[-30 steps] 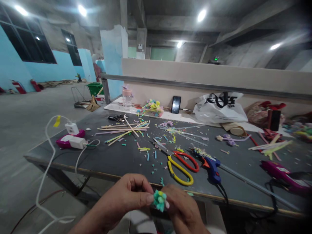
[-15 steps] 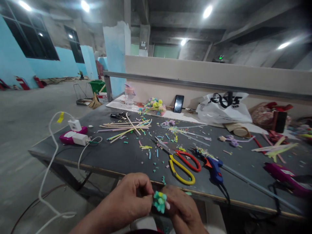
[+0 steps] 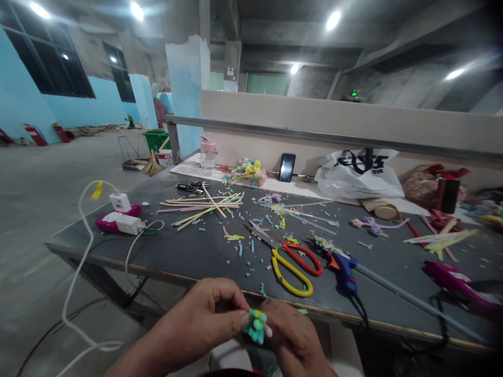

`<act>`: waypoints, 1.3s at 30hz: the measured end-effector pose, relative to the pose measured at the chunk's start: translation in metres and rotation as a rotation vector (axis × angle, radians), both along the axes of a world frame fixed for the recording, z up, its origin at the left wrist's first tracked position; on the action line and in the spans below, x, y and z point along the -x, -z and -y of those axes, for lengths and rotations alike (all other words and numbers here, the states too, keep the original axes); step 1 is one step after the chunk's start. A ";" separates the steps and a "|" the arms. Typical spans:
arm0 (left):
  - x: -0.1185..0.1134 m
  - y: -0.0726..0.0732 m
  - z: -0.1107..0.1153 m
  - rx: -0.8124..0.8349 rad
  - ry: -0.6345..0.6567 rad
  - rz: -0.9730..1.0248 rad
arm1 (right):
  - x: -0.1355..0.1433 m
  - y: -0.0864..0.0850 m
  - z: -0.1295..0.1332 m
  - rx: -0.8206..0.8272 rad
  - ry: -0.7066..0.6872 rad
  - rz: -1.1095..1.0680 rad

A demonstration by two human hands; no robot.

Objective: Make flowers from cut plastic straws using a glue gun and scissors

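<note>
In front of my body, just below the table's near edge, a small teal and yellow craft flower (image 3: 257, 333) sits between my two hands. My left hand (image 3: 214, 314) pinches its left side between thumb and forefinger. Around its right side curl the fingers of my right hand (image 3: 293, 335), partly hidden, beside a pale pink tip. Scissors (image 3: 293, 267) with one red and one yellow handle lie nearest on the table, blades slightly apart. To their right is a blue glue gun (image 3: 346, 272) with a long clear glue stick. Teal, blue and yellow snippets (image 3: 251, 256) are scattered around.
Pastel stems (image 3: 204, 204) lie crosswise on the dark table (image 3: 165, 256). Behind them are a colourful bundle (image 3: 249, 172), a phone (image 3: 287, 167), a bottle (image 3: 208, 157) and a white bag (image 3: 356, 175). A purple power strip (image 3: 118, 217) with white plugs sits left; its cable hangs over the edge.
My left thumb has straightened and pressed against the flower, closing in on its upper left side. The flower has shifted very slightly; the table items stay as they were.
</note>
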State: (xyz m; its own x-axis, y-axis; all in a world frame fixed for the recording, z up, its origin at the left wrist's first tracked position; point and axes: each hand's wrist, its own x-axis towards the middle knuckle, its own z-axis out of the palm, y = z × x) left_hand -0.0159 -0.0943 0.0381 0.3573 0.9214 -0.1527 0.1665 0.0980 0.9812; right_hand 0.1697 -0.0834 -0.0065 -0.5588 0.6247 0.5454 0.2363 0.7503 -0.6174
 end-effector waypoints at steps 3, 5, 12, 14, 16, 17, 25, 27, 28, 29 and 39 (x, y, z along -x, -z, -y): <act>-0.001 0.000 0.001 -0.047 -0.023 -0.052 | 0.001 0.002 0.000 0.018 -0.008 -0.012; -0.002 -0.001 0.002 -0.118 -0.042 -0.130 | 0.002 0.003 0.000 0.013 -0.031 -0.026; -0.003 0.006 0.008 -0.453 -0.095 -0.303 | 0.004 0.006 -0.002 0.024 -0.028 -0.038; -0.003 0.007 0.008 -0.495 -0.079 -0.301 | 0.004 0.006 -0.002 0.020 -0.039 -0.049; -0.001 0.006 0.009 -0.505 -0.053 -0.284 | 0.004 0.005 -0.002 0.023 -0.045 -0.063; -0.001 0.004 0.009 -0.499 -0.039 -0.277 | 0.003 0.005 -0.002 0.030 -0.043 -0.064; 0.000 0.003 0.008 -0.551 -0.043 -0.371 | 0.004 0.008 0.000 0.029 -0.040 -0.044; -0.002 0.007 0.009 -0.615 -0.058 -0.409 | 0.004 0.009 0.000 0.050 -0.034 -0.037; -0.002 0.009 0.009 -0.652 -0.066 -0.428 | 0.004 0.009 0.000 0.066 -0.028 -0.034; -0.002 0.011 0.009 -0.687 -0.074 -0.446 | 0.004 0.009 0.001 0.089 -0.021 -0.030; 0.006 -0.016 0.005 -0.525 0.049 -0.333 | 0.005 0.005 0.001 0.376 -0.065 -0.105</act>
State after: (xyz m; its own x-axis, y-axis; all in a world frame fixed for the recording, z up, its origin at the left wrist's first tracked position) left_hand -0.0217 -0.0988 0.0540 0.4119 0.8878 0.2055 0.4640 -0.3984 0.7912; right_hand 0.1651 -0.0845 -0.0115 -0.5576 0.7567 0.3412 0.1167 0.4784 -0.8704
